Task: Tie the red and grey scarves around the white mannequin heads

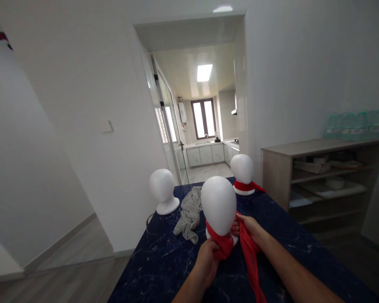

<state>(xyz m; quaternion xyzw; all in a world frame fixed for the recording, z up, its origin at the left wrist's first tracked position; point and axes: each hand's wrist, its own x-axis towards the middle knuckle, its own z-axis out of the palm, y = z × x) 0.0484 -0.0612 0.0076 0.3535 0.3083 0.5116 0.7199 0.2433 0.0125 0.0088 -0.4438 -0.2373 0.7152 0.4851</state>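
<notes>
A white mannequin head (219,204) stands upright in front of me on the dark blue marbled table (158,261). A red scarf (250,256) runs around its neck, and one long end hangs down toward the table's near side. Left of the neck, my left hand (207,259) is closed on the scarf where it passes the front. On the other side my right hand (246,227) grips the scarf near the back of the neck, its fingers partly hidden behind the head and cloth.
A bare white mannequin head (162,187) stands at the left, beside a crumpled grey scarf (189,212). Farther back, another head (241,168) wears a red scarf (244,186). A shelf unit (276,168) with bottle packs (355,125) stands right. A doorway opens behind the table.
</notes>
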